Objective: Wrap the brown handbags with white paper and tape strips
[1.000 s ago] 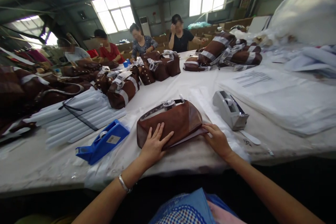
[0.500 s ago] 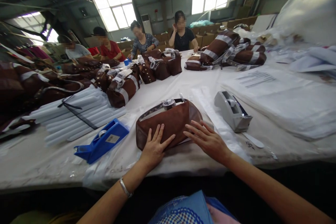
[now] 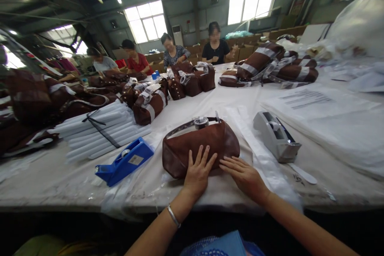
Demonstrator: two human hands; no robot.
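A brown handbag (image 3: 186,146) lies on the white-covered table in front of me, its strap and a wrapped ring-shaped fitting along the far edge. My left hand (image 3: 198,170) rests on the bag's near side with its fingers spread. Beside it, my right hand (image 3: 244,176) lies flat with fingers stretched out, its tips at the bag's lower right edge. Neither hand grips anything. To the left of the bag stands a blue tape dispenser (image 3: 126,162), and to the right a grey tape dispenser (image 3: 276,136).
A tied bundle of white rolls (image 3: 96,132) lies at left. More brown bags (image 3: 150,104) are heaped behind it, with another pile (image 3: 264,64) at the back right. Flat plastic bags (image 3: 327,120) cover the right side. Several people sit across the table.
My left hand has slid right across the bag, closer to my right hand. The right hand has shifted down to the bag's lower edge. The camera view has turned slightly left and up.
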